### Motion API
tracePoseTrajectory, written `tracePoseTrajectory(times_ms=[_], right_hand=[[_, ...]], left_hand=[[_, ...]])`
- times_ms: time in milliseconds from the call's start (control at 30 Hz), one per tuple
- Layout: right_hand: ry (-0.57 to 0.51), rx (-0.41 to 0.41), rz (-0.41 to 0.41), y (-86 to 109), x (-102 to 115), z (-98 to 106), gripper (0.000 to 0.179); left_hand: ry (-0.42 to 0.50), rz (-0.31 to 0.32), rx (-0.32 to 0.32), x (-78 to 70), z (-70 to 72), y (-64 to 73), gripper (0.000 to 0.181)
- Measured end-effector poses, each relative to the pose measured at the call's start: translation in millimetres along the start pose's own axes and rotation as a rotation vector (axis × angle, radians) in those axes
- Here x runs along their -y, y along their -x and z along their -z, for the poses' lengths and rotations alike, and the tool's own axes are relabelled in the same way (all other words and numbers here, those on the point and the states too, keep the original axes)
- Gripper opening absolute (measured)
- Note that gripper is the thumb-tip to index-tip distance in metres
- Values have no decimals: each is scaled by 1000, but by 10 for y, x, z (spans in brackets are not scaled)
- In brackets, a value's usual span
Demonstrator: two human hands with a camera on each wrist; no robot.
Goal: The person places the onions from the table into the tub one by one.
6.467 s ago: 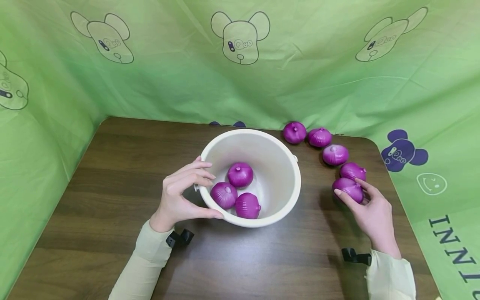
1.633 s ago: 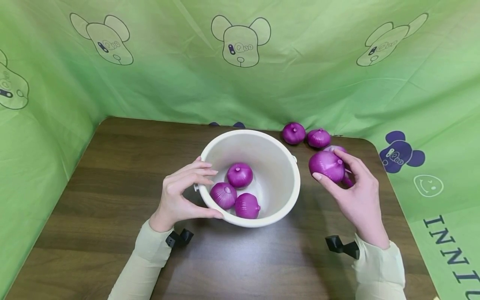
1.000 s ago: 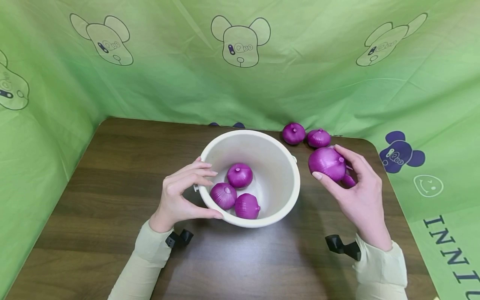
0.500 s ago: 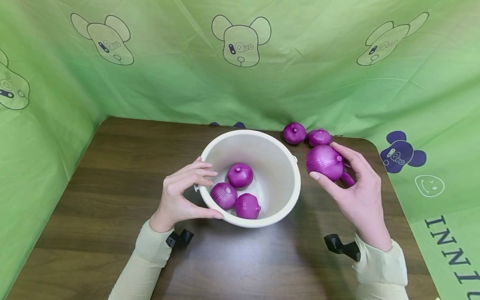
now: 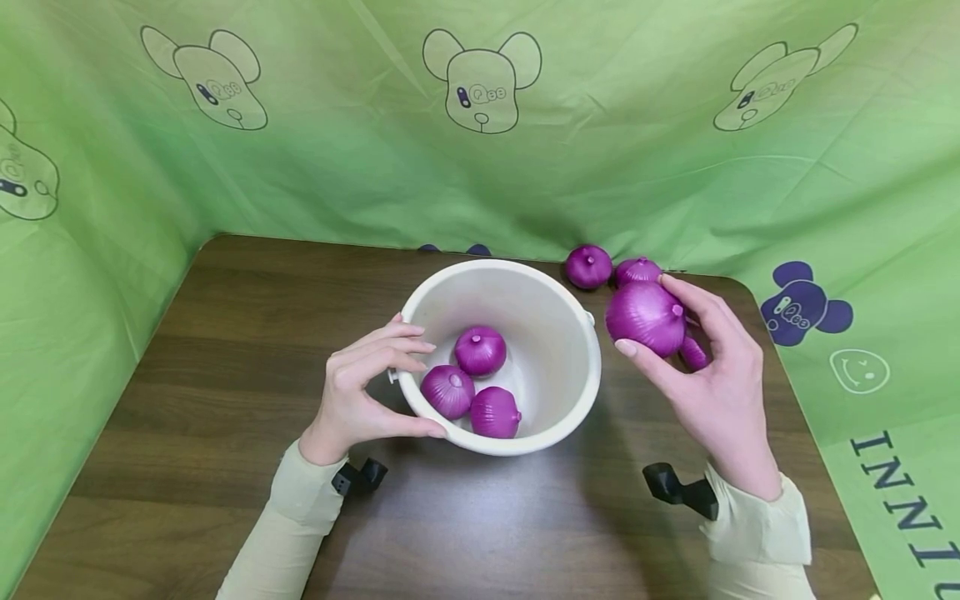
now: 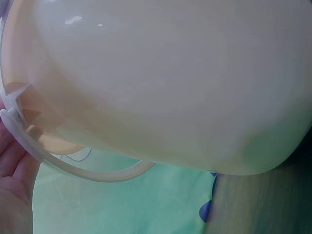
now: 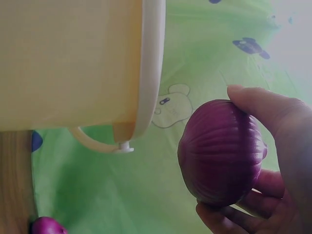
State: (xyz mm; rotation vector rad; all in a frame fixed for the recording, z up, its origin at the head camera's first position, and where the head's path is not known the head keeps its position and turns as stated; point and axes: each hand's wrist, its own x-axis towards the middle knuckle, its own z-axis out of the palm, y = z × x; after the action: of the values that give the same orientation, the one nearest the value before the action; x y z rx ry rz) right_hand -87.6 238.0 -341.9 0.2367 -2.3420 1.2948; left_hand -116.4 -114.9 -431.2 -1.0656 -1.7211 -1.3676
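Observation:
A white bucket (image 5: 555, 333) stands mid-table with three purple onions (image 5: 481, 351) inside it. My left hand (image 5: 360, 392) grips its left rim, thumb along the near side and fingers over the edge. The left wrist view shows the bucket's outer wall (image 6: 161, 87) and its curved handle (image 6: 97, 173). To the right of the bucket, my right hand (image 5: 708, 367) holds a purple onion (image 5: 645, 318) between thumb and fingers, raised above the table. In the right wrist view this onion (image 7: 222, 153) is beside the bucket's rim (image 7: 152, 68).
Two onions lie at the back edge, one (image 5: 588, 267) fully visible and another (image 5: 637, 270) partly covered by the held onion. Part of a further onion (image 5: 693, 353) shows behind my right hand. Green printed cloth (image 5: 480, 183) hangs around the wooden table (image 5: 247, 350).
My right hand has picked up an onion from the right side of the table and carried it left and up toward the bucket. My left hand has stayed on the rim.

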Motion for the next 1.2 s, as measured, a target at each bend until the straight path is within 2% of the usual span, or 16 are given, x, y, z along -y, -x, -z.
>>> tracePoseTrajectory(times_ms=[167,333,533,867,1200], right_hand=[[-9,-8,14,-11,137,-26,76],[-31,-14,67,-10,271,-73,72],[-32,5,96,-9,371,-102,71],[-85,31,147,-16,404,-167,73],[9,97,195,-13,407,-227,80]], left_hand=[[4,3,1,2,-4,-1,61],[2,5,2,3,-6,-2,61],[2,6,1,5,-2,2,61],[2,8,4,-1,0,6,61],[3,9,4,1,-3,21,61]])
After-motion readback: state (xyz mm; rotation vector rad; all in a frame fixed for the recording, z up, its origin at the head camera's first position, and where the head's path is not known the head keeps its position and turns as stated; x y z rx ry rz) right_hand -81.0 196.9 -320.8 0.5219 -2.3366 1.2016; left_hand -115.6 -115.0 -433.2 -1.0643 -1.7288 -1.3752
